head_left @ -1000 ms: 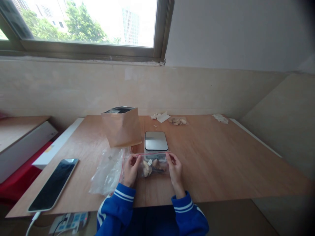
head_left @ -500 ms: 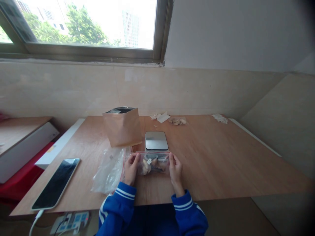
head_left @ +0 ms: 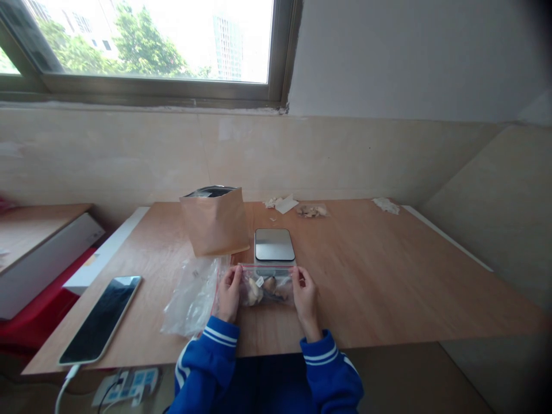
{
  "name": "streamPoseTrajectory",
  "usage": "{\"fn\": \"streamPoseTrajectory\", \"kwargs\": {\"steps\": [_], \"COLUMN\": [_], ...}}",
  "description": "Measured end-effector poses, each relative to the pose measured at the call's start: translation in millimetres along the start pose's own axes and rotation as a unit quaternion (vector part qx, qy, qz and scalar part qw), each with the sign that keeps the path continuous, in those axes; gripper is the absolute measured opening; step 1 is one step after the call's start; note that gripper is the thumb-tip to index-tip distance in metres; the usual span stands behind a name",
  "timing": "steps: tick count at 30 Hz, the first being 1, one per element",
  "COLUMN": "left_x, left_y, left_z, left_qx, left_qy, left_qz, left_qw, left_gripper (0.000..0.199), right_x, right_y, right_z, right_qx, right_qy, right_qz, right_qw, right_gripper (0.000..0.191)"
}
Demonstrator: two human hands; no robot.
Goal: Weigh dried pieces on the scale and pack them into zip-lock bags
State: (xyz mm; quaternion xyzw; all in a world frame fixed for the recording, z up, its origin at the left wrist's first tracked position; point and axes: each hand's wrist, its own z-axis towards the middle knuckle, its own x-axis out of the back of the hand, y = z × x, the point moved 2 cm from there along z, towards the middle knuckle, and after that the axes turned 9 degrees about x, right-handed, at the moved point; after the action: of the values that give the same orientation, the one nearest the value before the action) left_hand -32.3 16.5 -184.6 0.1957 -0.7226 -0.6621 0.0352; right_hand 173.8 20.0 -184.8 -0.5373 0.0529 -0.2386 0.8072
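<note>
Between my hands is a clear zip bag (head_left: 269,290) with a red seal strip along its top. Inside it are pale and brown dried pieces and a small white packet. My left hand (head_left: 229,293) pinches the bag's upper left corner. At the upper right corner, my right hand (head_left: 305,293) has thumb and fingers closed on the seal. Just beyond the bag lies a small silver digital scale (head_left: 275,245), its near edge partly behind the bag. Empty clear zip bags (head_left: 190,302) lie flat beside my left hand.
A brown kraft pouch (head_left: 218,224) stands with its top open behind the clear bags. A phone (head_left: 101,322) with a white cable lies at the left. Toward the wall are paper scraps (head_left: 286,204), another filled clear bag (head_left: 312,211) and a crumpled tissue (head_left: 386,206). A power strip (head_left: 127,386) sits below the table edge.
My right hand has shifted slightly left along the bag's seal. The filled bag stays between both hands, and the other things on the table keep their places.
</note>
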Motion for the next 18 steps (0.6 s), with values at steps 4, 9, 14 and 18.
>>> {"fn": "streamPoseTrajectory", "kwargs": {"steps": [4, 9, 14, 18], "left_x": [-2.3, -4.8, -5.7, -4.6], "left_y": [-0.6, 0.1, 3.0, 1.9], "left_z": [-1.5, -3.4, -5.7, -6.3], "left_qx": [0.030, 0.073, 0.054, 0.049], "left_qy": [-0.022, -0.053, -0.076, -0.072], "left_qz": [-0.019, -0.053, -0.027, -0.027], "left_qw": [0.999, 0.995, 0.995, 0.996], "left_gripper": [0.045, 0.045, 0.040, 0.038], "right_x": [1.7, 3.5, 2.8, 1.1], "right_y": [4.9, 3.0, -3.6, -4.6], "right_z": [-0.8, -1.0, -1.6, -3.0], "right_qx": [-0.007, -0.012, -0.033, -0.028], "right_qy": [-0.002, -0.006, -0.019, -0.031], "right_qz": [0.006, 0.006, 0.023, 0.048], "right_qw": [1.000, 1.000, 0.999, 0.998], "right_gripper": [0.048, 0.046, 0.043, 0.039]}}
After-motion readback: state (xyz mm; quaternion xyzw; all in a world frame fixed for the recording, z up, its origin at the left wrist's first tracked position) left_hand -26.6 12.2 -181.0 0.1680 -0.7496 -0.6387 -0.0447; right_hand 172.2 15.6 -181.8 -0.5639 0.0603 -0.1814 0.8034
